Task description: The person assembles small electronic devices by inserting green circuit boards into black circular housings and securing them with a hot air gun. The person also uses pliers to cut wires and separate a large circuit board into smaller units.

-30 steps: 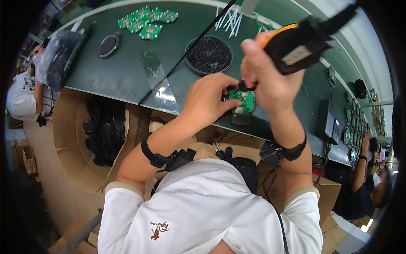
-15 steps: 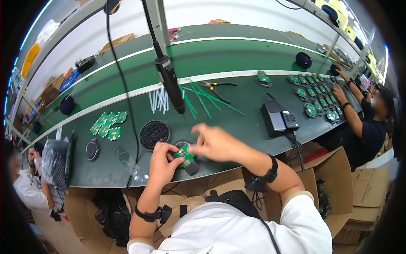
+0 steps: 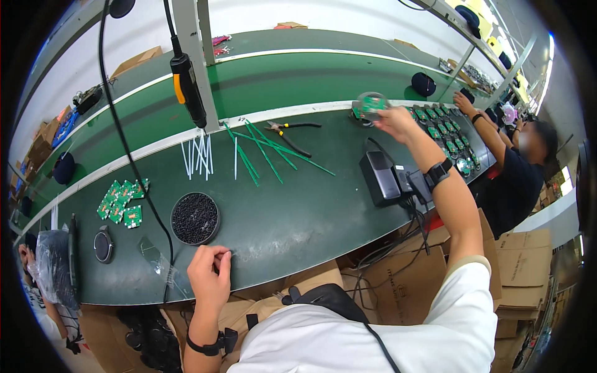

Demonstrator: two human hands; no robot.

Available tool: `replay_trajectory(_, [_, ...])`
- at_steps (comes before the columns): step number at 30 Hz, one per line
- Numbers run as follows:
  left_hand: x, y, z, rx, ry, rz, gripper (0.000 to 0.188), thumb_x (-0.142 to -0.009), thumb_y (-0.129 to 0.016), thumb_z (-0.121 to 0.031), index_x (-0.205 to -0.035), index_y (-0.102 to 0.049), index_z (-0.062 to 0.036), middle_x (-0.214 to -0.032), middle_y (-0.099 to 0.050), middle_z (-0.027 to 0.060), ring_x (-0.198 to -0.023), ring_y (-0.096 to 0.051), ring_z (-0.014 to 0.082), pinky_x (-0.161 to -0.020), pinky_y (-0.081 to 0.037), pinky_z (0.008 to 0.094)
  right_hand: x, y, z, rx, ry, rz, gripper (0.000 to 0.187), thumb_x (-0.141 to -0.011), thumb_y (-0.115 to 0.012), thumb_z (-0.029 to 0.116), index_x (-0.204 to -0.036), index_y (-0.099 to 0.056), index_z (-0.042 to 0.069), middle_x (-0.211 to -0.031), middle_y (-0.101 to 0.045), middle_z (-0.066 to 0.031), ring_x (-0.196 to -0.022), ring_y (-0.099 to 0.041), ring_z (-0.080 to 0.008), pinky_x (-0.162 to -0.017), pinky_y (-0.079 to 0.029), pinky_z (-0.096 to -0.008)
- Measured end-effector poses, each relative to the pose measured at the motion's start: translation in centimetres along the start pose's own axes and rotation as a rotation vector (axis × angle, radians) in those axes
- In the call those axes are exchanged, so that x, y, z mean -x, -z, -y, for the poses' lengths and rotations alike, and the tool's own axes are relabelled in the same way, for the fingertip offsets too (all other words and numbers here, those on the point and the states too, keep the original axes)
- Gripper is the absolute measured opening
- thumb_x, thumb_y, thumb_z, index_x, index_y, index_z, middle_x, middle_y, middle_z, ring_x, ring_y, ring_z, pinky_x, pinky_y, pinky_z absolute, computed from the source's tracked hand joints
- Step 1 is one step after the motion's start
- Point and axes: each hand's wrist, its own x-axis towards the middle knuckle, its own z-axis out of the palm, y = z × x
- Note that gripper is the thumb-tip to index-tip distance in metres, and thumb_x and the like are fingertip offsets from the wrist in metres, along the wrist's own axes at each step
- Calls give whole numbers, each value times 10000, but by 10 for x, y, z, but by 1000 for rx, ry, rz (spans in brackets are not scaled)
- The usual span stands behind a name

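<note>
My right hand (image 3: 396, 122) is stretched to the far side of the table, its fingers closed on the edge of a round clear-rimmed housing with a green circuit board (image 3: 372, 103). Another similar unit lies partly hidden just behind it. My left hand (image 3: 210, 273) is at the table's near edge, fingers curled and thumb against the index finger; what is inside, if anything, is hidden. Close to it stands a round bowl (image 3: 195, 218) full of tiny black pieces. A black power screwdriver (image 3: 188, 90) with an orange lever hangs above the table.
Green boards (image 3: 118, 202), a round dark housing (image 3: 104, 244) and clear plastic film (image 3: 158, 261) lie left. White strips (image 3: 198, 155), green strips (image 3: 267, 146) and pliers (image 3: 289, 133) lie mid-table. A black power box (image 3: 380, 177) stands right; beyond it, a co-worker (image 3: 516, 168) reaches beside rows of units.
My right hand has moved from beside my left to the far right with a board unit. My left hand has let go of the unit and drawn back. The view has shifted right.
</note>
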Motion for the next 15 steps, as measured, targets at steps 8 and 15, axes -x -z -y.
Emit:
replay_trajectory(8, [-1, 1, -3, -40, 17, 4, 71, -841, -739, -8, -880, -689, -40, -772, -610, 90, -619, -620, 227, -569, -486, 350, -138, 114, -79, -144, -227, -154, 208, -997, -665, 81, -1147, -606, -51, -1047, -672, -163, -916, -703, -263, -828, -635, -332])
replay_trajectory(15, [2, 7, 8, -21, -135, -16, 78, -866, -744, -95, -898, -690, -49, -794, -631, 97, -682, -647, 271, -623, -510, 384, -134, 133, -45, 1479, 227, -180, 430, -890, -755, 277, -1162, -686, -49, -893, -723, -175, -674, -737, -242, -576, -580, -372])
